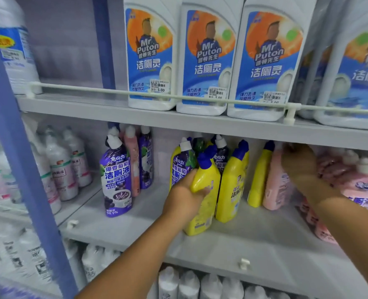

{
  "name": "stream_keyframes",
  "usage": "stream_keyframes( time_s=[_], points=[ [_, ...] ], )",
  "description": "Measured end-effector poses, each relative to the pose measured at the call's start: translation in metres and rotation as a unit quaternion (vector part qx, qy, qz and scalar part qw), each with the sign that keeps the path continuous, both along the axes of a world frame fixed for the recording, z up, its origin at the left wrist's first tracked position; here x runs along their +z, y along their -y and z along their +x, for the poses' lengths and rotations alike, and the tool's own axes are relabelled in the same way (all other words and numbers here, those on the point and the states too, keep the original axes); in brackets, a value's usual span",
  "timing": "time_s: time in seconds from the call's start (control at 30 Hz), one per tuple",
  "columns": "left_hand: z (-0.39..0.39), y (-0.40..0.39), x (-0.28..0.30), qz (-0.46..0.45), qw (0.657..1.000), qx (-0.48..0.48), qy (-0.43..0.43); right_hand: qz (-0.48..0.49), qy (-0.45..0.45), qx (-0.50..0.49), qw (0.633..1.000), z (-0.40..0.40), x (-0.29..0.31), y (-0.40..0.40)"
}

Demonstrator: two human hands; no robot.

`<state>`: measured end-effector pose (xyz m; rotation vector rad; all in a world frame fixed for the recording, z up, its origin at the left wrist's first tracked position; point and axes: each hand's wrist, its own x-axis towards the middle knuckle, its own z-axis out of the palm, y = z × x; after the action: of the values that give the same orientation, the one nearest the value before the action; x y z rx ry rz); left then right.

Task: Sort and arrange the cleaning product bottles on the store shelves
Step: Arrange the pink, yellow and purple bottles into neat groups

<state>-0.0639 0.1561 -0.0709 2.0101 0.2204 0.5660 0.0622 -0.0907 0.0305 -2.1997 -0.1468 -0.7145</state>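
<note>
On the middle shelf (pixel 135 229), the left hand (pixel 184 197) reaches in from below and wraps its grip around the body of a yellow bottle (pixel 204 190) with a blue angled cap. That bottle stands at the front of the shelf, tilted slightly, just beside a second yellow bottle (pixel 232 182) of the same kind. Behind them sit purple-labelled bottles (pixel 180 167) with white caps.

Farther right, a third yellow bottle (pixel 259 175) leans against a pink bottle (pixel 275 182). The right hand (pixel 298 162) reaches over the top of this pink bottle, fingers curled down toward its cap. Whether its grip actually closes on the bottle cannot be told, as the fingertips are hidden under the shelf edge above. More pink bottles (pixel 362 182) crowd the right end of the shelf.

To the left, a purple bottle (pixel 117 180) stands alone near the front, well apart from the yellow group, with a pink and a purple one behind it.

On the upper shelf (pixel 92 108), large white bottles (pixel 204 59) with blue and orange labels stand in a row behind a thin guard rail (pixel 114 91). White bottles also fill the neighbouring bay (pixel 60 169) at left and the shelf below.
</note>
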Motion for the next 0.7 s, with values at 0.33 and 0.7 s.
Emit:
stream_keyframes(
  time_s=[0.33, 0.7],
  points=[
    [0.001, -0.016, 0.003, -0.008, 0.999, -0.045, 0.02, 0.126, -0.061, 0.13, 0.982, -0.053, -0.01, -0.021],
    [-0.003, -0.02, -0.013, -0.031, 0.999, -0.042, 0.009, 0.099, -0.105, 0.236, 0.961, -0.074, -0.051, -0.045]
  ],
)
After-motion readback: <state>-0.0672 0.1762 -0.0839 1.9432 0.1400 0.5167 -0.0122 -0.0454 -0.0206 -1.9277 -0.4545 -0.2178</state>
